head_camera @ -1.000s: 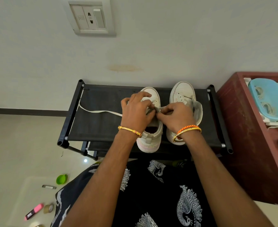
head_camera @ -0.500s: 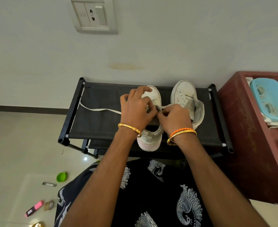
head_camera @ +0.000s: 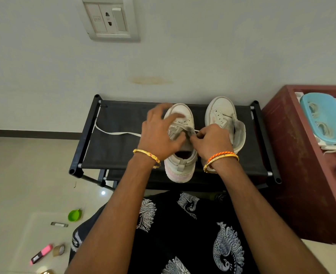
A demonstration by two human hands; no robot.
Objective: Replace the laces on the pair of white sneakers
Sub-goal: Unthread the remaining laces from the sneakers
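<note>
On black fabric rack [head_camera: 111,147], right hand [head_camera: 212,139] fingers pinching flat lace [head_camera: 115,133]; left hand [head_camera: 159,133] fingers spread over sneaker [head_camera: 181,153]

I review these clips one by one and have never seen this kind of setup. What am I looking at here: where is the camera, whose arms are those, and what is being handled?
There is no machine: the single picture comes from a camera on a person's head, looking down at their own arms. On a black shoe rack stand two white sneakers. The left hand is blurred, fingers spread over the left sneaker. The right hand pinches a white lace at that shoe's eyelets; the lace trails left across the rack. The right sneaker shows no lace. A red cabinet stands alongside.
</note>
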